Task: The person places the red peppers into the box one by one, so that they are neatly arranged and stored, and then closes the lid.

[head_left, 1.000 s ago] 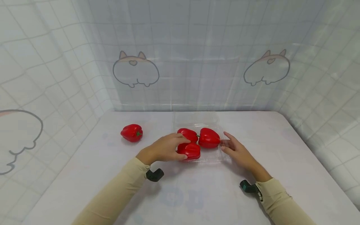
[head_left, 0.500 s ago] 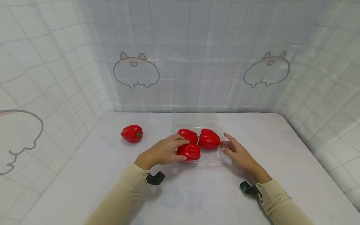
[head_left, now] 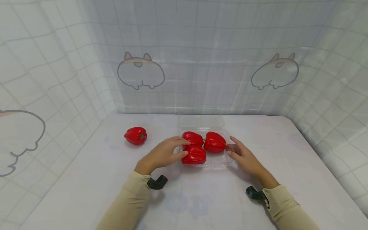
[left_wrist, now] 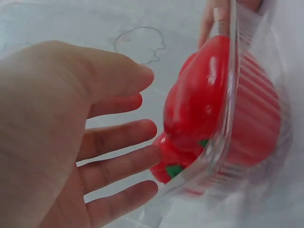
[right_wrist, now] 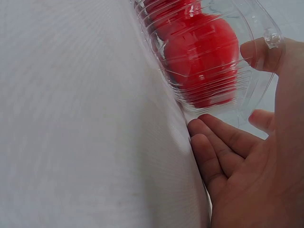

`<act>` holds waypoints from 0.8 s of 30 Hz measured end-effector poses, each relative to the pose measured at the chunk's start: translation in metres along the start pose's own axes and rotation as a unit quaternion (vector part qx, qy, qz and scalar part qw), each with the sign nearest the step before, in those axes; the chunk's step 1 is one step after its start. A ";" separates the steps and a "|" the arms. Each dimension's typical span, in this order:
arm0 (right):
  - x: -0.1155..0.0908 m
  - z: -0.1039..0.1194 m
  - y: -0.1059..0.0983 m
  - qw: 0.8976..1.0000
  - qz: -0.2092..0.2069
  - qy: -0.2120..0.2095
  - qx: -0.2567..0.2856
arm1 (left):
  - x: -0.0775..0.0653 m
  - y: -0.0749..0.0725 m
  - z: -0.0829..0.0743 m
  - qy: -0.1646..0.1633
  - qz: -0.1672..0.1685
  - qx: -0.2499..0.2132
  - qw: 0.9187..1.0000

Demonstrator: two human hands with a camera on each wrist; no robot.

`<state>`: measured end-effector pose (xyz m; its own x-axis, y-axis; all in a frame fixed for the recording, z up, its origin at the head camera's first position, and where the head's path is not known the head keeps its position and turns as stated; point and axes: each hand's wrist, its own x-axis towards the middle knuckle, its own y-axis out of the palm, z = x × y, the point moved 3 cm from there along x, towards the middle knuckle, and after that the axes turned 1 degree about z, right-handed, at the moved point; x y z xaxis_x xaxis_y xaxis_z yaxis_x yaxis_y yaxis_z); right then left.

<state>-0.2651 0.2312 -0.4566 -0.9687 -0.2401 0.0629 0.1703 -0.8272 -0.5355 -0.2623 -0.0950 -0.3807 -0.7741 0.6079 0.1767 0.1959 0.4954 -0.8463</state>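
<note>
Three red bell peppers sit in a clear plastic clamshell box (head_left: pixel 217 163) whose lid (head_left: pixel 201 120) is folded back: one at the front left (head_left: pixel 194 155), one behind it (head_left: pixel 192 138), one at the right (head_left: pixel 214 142). My left hand (head_left: pixel 164 153) is spread beside the box's left side, thumb and fingertips overlapping the front-left pepper from above. In the left wrist view a gap shows between this hand (left_wrist: pixel 109 152) and the nearest pepper (left_wrist: pixel 202 95). My right hand (head_left: pixel 245 158) holds the box's right wall, thumb (right_wrist: pixel 259 53) over the rim and fingers low outside.
A fourth-side loose red bell pepper (head_left: pixel 135 135) lies at the table's back left, its green stem facing right. White sheeting (head_left: pixel 207 86) with grid lines and cartoon drawings encloses the white table (head_left: pixel 184 198) at the back and sides.
My left hand has let go of the front-left pepper, fingers spreading and drawing back slightly left. That pepper stays in the box. My right hand has kept its place.
</note>
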 end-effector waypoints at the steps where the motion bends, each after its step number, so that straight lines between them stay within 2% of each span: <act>1: 0.000 0.000 0.000 1.000 0.001 -0.004 -0.001 | -0.001 -0.001 0.003 0.000 -0.002 -0.011 1.000; 7: 0.000 0.000 0.000 1.000 0.001 -0.010 0.006 | -0.005 -0.010 0.023 -0.005 -0.020 -0.044 0.999; 13: 0.000 0.002 -0.001 1.000 -0.002 -0.018 0.016 | -0.012 -0.026 0.044 -0.030 -0.069 -0.040 0.996; 17: -0.001 0.004 -0.001 1.000 -0.003 -0.025 0.006 | -0.020 -0.038 0.056 -0.053 -0.100 -0.055 0.992; 24: -0.001 0.004 -0.001 1.000 -0.003 -0.029 0.002 | -0.030 -0.052 0.071 -0.062 -0.142 -0.070 0.985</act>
<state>-0.2632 0.2309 -0.4529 -0.9576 -0.2647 0.1142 0.1664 -0.8310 -0.5308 -0.2926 -0.1830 -0.3779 -0.8758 0.3561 0.3258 0.0353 0.7205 -0.6925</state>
